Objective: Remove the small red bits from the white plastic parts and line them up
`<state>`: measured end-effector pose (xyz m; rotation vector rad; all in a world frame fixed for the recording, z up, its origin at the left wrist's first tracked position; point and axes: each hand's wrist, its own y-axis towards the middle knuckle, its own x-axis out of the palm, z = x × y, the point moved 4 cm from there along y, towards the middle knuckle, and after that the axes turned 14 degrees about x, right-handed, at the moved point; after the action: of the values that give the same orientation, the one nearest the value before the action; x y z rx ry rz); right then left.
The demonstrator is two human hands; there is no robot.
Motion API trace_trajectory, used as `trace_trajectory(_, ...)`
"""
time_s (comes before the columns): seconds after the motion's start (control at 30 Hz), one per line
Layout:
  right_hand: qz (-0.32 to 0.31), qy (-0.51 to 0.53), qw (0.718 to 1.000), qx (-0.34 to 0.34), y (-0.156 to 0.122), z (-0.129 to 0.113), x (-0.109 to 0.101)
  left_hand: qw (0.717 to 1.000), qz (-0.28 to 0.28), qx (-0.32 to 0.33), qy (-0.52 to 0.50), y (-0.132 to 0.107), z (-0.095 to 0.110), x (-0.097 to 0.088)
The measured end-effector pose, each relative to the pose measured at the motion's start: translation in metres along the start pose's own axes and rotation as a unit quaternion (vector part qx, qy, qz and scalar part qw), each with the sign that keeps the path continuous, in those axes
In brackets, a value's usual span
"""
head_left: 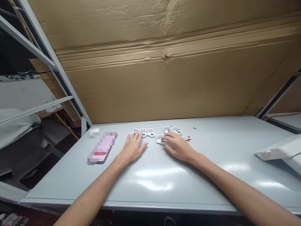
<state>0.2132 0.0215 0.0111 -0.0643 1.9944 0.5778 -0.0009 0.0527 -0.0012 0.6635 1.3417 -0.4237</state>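
My left hand (133,147) lies palm down with its fingers spread, the fingertips resting over white plastic parts (142,131) in a short row. At the right end of that row, another white part (150,132) has a round hole. My right hand (180,145) has its fingers and thumb closed at the right edge of a single white part (159,138) lying nearer to me. Just beyond that hand are two more white parts (167,129). Small red and black pieces (188,138) lie to its right. Fine detail on the parts is too small to make out.
A pink phone-like item (105,146), partly pixelated, and a small white object (94,131) lie at the left of the grey table (145,194). A tiny black piece (194,127) is at the back. Cardboard (164,88) walls the rear; a white box-like object (277,149) is at right.
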Motion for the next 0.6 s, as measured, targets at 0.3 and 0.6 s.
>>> trace_trajectory(0.3,-0.015,0.004,1.000,0.020,0.003,0.015,0.009,0.993,0.031,0.116,-0.012,-0.002,0.023,-0.008)
trace_trajectory(0.6,0.014,0.012,1.000,0.000,-0.001,0.012,0.007,0.968,-0.006,0.243,-0.067,-0.007,0.042,-0.012)
